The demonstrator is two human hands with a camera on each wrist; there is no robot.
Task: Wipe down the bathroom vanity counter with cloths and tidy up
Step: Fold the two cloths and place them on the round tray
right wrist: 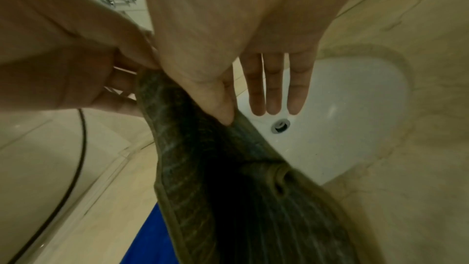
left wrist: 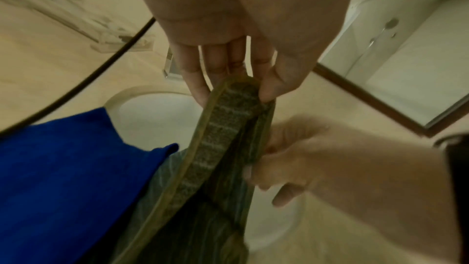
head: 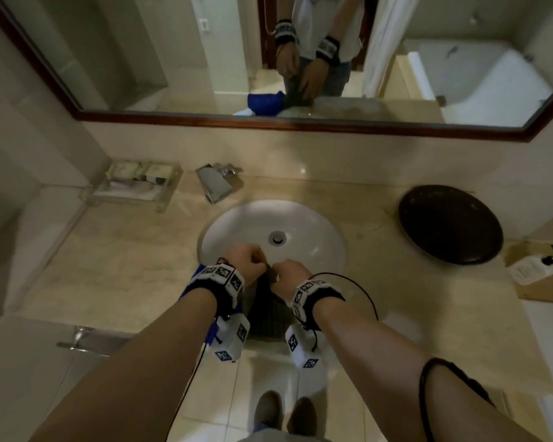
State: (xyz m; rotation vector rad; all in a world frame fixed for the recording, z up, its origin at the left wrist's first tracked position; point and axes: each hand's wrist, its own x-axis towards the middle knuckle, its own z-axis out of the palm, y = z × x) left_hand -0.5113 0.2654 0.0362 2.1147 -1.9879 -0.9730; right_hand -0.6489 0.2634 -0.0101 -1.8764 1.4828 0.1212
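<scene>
A dark olive striped cloth (head: 268, 314) hangs over the front rim of the white sink (head: 300, 224), held up by both hands. My left hand (head: 251, 260) pinches its top edge (left wrist: 228, 107) between thumb and fingers (left wrist: 195, 85). My right hand (head: 286, 271) pinches the same edge just to the right, thumb pressed on the cloth (right wrist: 203, 148); its other three fingers (right wrist: 274, 91) stay straight over the basin. A blue cloth (head: 198, 275) lies on the beige counter (head: 109, 266) under my left wrist, also showing as blue cloth (left wrist: 63, 178) in the left wrist view.
A chrome faucet (head: 216, 183) stands behind the sink. A clear tray of soaps (head: 138, 183) sits at the back left. To the right are a dark round dish (head: 449, 223) and a cardboard box with a bottle (head: 537, 269). The mirror (head: 173, 43) spans the wall.
</scene>
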